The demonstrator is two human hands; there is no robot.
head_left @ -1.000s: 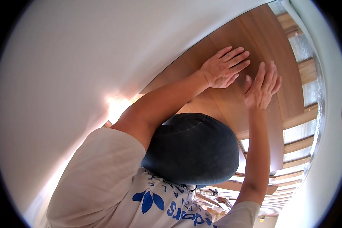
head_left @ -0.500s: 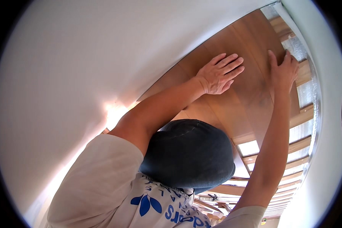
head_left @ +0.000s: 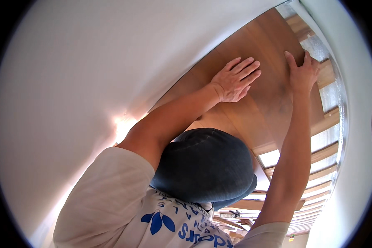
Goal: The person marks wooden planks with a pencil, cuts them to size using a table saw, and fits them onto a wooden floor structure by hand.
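Brown wood floorboards (head_left: 244,120) lie side by side along the foot of the white wall. My left hand (head_left: 235,82) rests flat on them, fingers stretched forward and slightly apart, holding nothing. At the boards' right side, my right hand (head_left: 304,76) grips the edge of the outermost floorboard (head_left: 283,41). Its thumb lies on the top face, and its fingers bend over the edge, where their tips are partly hidden. Between my arms, my bent knee in dark blue cloth (head_left: 206,165) covers part of the boards.
Right of the boards, pale wooden battens (head_left: 326,120) run crosswise, with silvery foil (head_left: 316,47) between them. A white wall (head_left: 111,53) rises on the left, another white wall (head_left: 359,186) on the right. Loose wood pieces (head_left: 235,217) lie beyond my knee.
The view has shifted slightly, so boards and hands appear a little further left. Both hands keep nearly the same places on the boards.
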